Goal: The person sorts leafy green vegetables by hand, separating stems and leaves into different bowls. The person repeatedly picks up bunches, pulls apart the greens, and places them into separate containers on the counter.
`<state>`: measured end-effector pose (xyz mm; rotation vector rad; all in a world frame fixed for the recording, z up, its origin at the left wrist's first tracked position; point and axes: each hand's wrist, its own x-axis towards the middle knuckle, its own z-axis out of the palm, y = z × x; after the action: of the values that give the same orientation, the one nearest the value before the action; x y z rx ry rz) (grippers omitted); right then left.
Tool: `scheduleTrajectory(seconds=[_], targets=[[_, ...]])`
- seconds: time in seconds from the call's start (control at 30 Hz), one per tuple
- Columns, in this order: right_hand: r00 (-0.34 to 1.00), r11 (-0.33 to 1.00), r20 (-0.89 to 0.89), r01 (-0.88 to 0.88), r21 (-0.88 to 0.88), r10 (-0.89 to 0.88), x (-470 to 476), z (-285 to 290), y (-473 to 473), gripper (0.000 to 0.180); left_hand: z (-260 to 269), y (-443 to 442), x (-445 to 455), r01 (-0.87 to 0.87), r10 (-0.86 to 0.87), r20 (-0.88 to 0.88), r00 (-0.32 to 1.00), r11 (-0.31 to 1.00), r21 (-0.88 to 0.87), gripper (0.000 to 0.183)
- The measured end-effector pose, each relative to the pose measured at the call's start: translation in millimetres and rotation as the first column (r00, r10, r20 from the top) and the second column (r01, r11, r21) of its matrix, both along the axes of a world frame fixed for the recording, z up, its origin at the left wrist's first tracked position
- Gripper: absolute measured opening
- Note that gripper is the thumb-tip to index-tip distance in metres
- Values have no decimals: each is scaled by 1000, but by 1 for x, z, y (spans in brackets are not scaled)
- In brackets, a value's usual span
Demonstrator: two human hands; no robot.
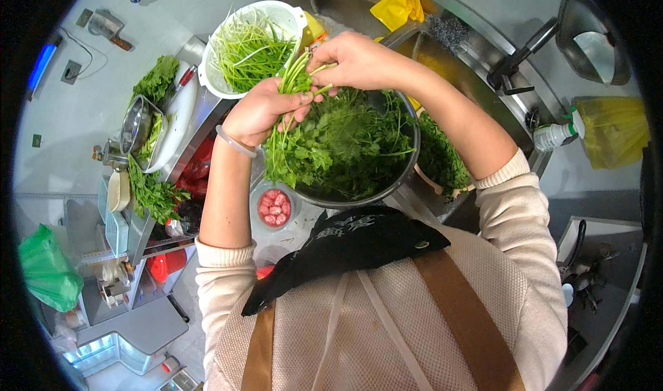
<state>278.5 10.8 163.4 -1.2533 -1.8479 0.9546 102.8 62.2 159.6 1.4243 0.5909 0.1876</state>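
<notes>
My left hand [261,110] grips a bunch of coriander [294,76], its cut stems pointing up and its leaves hanging down. At the stem ends, the fingers of my right hand [355,62] pinch some of the stems, a few of which poke out sideways. Beneath both hands is a large round dark-rimmed basin [357,203] heaped with loose coriander leaves [357,147]. A white plastic colander [206,64] of shredded scallion [251,54] stands beyond my left hand. My right fingertips are partly hidden behind the stems.
A steel sink [336,2] runs along the back, with a yellow cloth [398,10] on its divider. More greens [440,155] lie right of the basin. At left, a white cutting board [178,132] holds a knife [185,77] and a steel bowl [135,124]. A tub of pinkish-red pieces [274,208] sits below.
</notes>
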Motion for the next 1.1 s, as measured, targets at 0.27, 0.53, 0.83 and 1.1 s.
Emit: scheduleTrajectory(seconds=[0.27, 0.53, 0.83, 1.1], targets=[[894, 929, 377, 101, 355, -242, -9, -10, 14, 22, -5, 3, 8, -93, 98, 37, 994, 987, -128, 11], [878, 950, -432, 74, -304, -207, -16, -22, 17, 18, -12, 15, 5, 75, 8, 235, 972, 936, -344, 14], [618, 868, -739, -180, -464, -267, -1, -41, 18, 20, -6, 28, -15, 485, -11, 682, 732, 712, -509, 7], [989, 961, 27, 137, 240, -148, -14, -51, -10, 33, 2, 38, -34, 460, 75, 736, 673, 736, -497, 9]])
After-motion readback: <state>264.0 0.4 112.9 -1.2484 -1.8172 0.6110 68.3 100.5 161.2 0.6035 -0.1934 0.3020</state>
